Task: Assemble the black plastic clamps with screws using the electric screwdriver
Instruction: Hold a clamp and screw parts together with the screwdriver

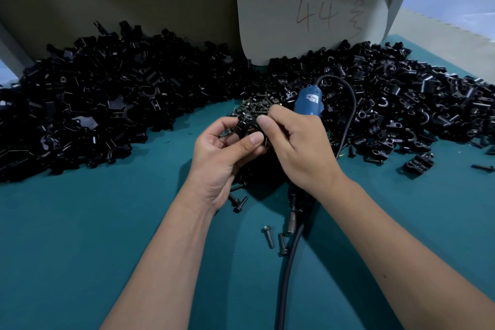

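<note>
Your left hand (222,153) and right hand (292,142) together pinch one black clamp (247,126) above the teal tabletop (107,222), blue electric screwdriver (308,102) lying just behind, loose screws (268,236) nearby.

The table (107,236) is blue-green. The clamps (107,94) are black. The screwdriver (308,102) is blue with a black cord (289,262). The card (313,8) is grey with red writing.
</note>
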`<state>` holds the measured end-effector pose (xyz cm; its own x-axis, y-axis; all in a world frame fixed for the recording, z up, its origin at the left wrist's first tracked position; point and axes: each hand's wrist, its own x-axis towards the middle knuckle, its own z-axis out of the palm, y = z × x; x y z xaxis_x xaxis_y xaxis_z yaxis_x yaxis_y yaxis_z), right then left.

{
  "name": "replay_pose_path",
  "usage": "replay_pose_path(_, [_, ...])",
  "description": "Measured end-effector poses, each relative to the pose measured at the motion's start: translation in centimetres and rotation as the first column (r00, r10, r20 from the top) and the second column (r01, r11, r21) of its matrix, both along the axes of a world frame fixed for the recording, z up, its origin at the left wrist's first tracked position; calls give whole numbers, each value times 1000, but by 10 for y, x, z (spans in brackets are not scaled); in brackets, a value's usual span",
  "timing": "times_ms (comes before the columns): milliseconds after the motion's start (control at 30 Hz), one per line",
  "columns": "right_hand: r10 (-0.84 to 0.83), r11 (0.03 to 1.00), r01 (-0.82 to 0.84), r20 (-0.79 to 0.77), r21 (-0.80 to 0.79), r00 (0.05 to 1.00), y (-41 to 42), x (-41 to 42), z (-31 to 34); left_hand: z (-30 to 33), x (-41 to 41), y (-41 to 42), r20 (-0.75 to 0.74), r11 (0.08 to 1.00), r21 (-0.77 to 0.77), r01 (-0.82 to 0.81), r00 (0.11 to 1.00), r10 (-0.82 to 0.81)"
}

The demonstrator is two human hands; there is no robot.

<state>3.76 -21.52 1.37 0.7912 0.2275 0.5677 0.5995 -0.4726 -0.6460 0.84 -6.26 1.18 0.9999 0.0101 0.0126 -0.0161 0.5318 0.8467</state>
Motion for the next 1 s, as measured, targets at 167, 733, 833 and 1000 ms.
replay_pose_path(167, [-30,1000,30,25,-1,999,1,-1,-2,-1,2,-1,1,1000,11,-21,1000,21])
replay_pose_path(733, [11,998,-10,-10,56,1000,2,-5,1,-4,-3,-16,47,973,218,-69,997,61])
replay_pose_path(833, [2,994,-1,-3,114,1000,1,-7,1,-3,-3,-16,56,955,284,-84,996,71])
replay_pose_path(1000, [-546,836,548,63,-12,835,-6,-1,9,-2,-1,-18,-2,971,214,-107,994,110])
